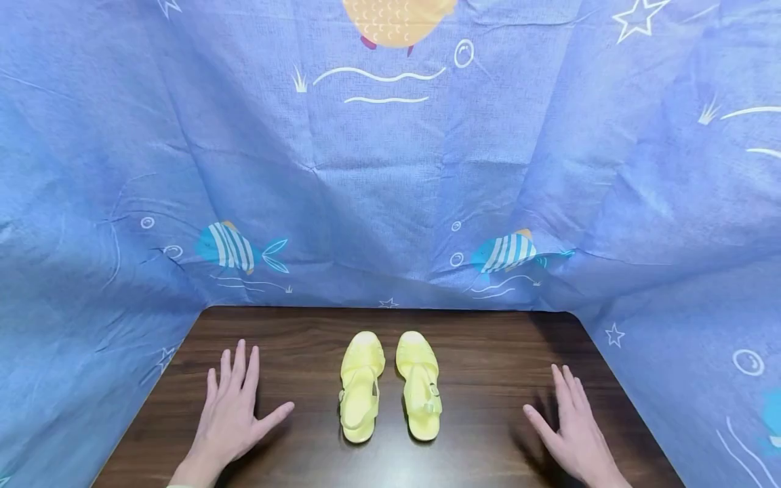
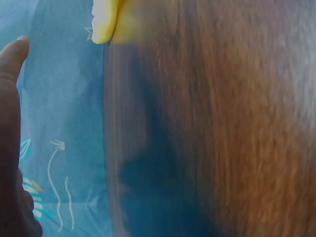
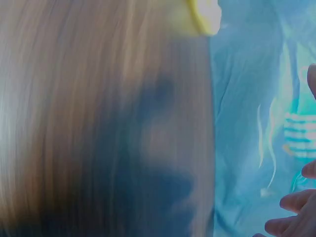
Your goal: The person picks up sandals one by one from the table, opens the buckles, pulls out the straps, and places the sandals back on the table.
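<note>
Two pale yellow sandals stand side by side in the middle of the table in the head view, toes towards the back. The left sandal has its strap across the heel; the right sandal shows a small buckle on its outer side. To their left is my left hand, fingers straight and thumb spread, holding nothing. My right hand is off to their right, its fingers also extended and holding nothing. Both hands are apart from the sandals. Each wrist view catches only a yellow sandal's end at its top edge.
The dark brown wooden table has rounded far corners. Behind and on both sides hangs a blue cloth printed with fish, stars and bubbles. Shadows of the hands fall on the tabletop.
</note>
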`<move>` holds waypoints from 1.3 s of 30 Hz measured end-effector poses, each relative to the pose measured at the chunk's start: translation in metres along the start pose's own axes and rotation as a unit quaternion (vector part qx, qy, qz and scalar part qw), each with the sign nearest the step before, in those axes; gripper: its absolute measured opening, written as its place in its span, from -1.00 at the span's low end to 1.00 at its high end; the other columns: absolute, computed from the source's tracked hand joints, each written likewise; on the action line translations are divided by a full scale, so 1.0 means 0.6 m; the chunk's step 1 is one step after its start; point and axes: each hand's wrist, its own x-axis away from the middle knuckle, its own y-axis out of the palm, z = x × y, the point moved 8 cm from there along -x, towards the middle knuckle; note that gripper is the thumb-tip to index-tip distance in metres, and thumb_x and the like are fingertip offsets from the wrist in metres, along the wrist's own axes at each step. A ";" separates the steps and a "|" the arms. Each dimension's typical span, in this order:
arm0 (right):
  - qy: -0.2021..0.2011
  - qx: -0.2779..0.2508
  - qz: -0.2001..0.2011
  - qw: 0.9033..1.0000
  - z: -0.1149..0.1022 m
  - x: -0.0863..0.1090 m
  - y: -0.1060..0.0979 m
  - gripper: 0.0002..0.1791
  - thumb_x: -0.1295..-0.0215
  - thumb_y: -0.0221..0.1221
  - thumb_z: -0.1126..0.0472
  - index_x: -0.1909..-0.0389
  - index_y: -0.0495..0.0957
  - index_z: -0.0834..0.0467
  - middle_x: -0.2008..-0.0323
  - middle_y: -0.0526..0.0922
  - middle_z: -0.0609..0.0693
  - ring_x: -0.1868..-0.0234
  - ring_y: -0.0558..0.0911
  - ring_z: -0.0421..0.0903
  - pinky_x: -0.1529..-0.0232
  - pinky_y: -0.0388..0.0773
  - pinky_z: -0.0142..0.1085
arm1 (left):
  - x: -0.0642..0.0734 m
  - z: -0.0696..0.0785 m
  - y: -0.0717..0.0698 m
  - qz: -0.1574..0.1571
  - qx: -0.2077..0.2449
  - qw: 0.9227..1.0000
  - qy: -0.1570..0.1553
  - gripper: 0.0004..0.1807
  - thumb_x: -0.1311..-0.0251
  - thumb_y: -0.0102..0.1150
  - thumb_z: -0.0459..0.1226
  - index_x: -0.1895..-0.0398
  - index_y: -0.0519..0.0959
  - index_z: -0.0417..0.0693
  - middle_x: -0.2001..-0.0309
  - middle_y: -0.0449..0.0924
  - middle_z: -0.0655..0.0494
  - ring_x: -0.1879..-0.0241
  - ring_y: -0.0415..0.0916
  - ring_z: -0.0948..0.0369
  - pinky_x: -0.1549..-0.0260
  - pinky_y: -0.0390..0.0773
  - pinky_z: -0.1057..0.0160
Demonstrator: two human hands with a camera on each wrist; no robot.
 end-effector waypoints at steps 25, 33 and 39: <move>-0.194 -0.164 0.026 0.967 -0.294 0.008 0.056 0.18 -0.12 0.53 0.11 -0.67 0.04 0.20 -0.61 0.21 0.16 -0.60 0.18 -0.16 -0.49 -0.02 -0.61 | 0.018 0.092 0.080 -0.119 0.176 0.977 0.010 0.48 0.05 0.53 0.32 -0.70 -0.14 -0.23 -0.65 -0.08 -0.36 -0.60 -0.10 -0.37 -0.42 0.04 -0.50; -0.214 -0.202 -0.013 0.956 -0.361 0.011 0.109 0.18 -0.18 0.53 -0.01 -0.68 0.02 0.16 -0.61 0.22 0.11 -0.56 0.31 0.04 -0.51 0.18 -0.42 | 0.011 0.132 0.111 -0.178 0.213 0.960 0.018 0.66 0.27 0.62 0.36 -0.67 -0.17 -0.33 -0.66 -0.11 -0.33 -0.63 -0.12 -0.28 -0.51 -0.07 -0.41; -0.193 -0.212 -0.070 0.956 -0.390 0.011 0.156 0.21 -0.19 0.51 -0.08 -0.70 -0.04 0.03 -0.64 0.17 0.00 -0.58 0.28 0.05 -0.44 0.42 -0.01 | 0.010 0.151 0.131 -0.216 0.231 0.948 0.019 0.72 0.33 0.68 0.30 -0.67 -0.25 -0.36 -0.67 -0.19 -0.32 -0.63 -0.16 -0.29 -0.55 -0.14 -0.35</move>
